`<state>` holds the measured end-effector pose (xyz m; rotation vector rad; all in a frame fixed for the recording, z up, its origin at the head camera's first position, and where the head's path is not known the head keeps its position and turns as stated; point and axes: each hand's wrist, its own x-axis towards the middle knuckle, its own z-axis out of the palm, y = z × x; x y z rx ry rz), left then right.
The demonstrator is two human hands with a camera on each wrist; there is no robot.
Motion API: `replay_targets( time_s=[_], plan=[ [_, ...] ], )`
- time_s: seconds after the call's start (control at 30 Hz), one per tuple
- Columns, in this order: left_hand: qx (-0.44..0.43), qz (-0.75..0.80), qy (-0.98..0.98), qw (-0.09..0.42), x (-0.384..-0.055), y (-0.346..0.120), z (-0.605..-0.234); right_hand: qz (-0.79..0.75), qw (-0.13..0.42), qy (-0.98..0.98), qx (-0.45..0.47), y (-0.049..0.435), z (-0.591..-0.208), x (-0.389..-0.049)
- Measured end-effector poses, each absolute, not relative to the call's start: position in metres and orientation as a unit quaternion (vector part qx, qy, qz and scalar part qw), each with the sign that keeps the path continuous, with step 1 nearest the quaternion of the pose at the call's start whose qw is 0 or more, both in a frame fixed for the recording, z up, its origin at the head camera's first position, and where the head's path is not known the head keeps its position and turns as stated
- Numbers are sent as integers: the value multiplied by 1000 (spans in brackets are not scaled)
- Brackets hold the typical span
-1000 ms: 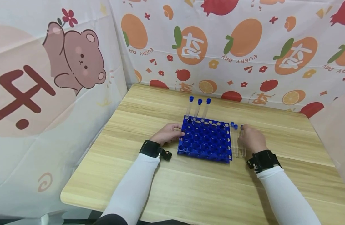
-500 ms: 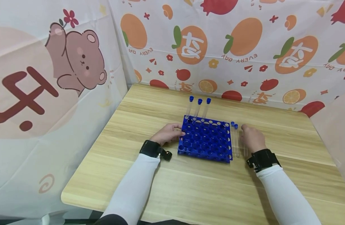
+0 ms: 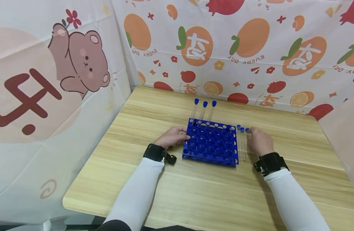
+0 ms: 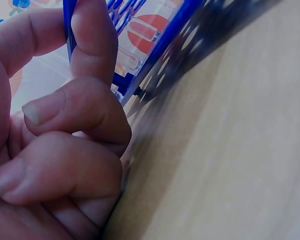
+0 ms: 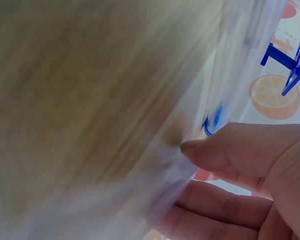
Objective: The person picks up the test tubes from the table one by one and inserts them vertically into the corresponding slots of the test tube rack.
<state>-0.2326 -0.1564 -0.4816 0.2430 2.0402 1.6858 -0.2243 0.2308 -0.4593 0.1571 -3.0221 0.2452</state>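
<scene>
My left hand [image 3: 172, 137] pinches the left edge of a blue test tube rack [image 3: 210, 144] between thumb and fingers. In the left wrist view, the thumb and index finger [image 4: 94, 45] lie on either side of the rack's thin wall. My right hand [image 3: 261, 141], right of the rack, pinches a clear test tube [image 5: 162, 187], blurred in the right wrist view. A blue cap [image 3: 247, 130] shows at its fingertips in the head view; most of that tube is hidden by the hand. Two capped test tubes [image 3: 243, 147] lie side by side between rack and hand.
Three capped test tubes [image 3: 202, 113] stand in the rack's back row, towards its left end. The rack's other visible holes hold no tubes. The wooden table [image 3: 205, 195] meets patterned cloth [image 3: 223, 77] at the back and left.
The right hand has shifted the test tube slightly right, away from the two lying ones; its cap was hidden half a second ago and shows again. The left hand and rack stay put.
</scene>
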Motion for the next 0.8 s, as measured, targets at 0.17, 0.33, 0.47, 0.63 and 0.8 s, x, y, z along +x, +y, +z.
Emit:
replay_targets(
  time_s=[0.17,0.33,0.47,0.63,0.8],
  plan=[
    [87,614,747,240,-233,-157,-482,88,39,-994,44,232,-455,-222],
    [85,613,749,237,-233,-157,-483,104,20,-994,39,236,-450,-220],
    [86,610,751,237,-233,-157,-482,112,2,-993,33,239,-448,-218],
    [90,606,754,237,-233,-157,-482,118,-2,-993,26,240,-447,-218],
    [91,602,757,237,-233,-157,-482,121,21,-992,19,239,-446,-219]
  ],
)
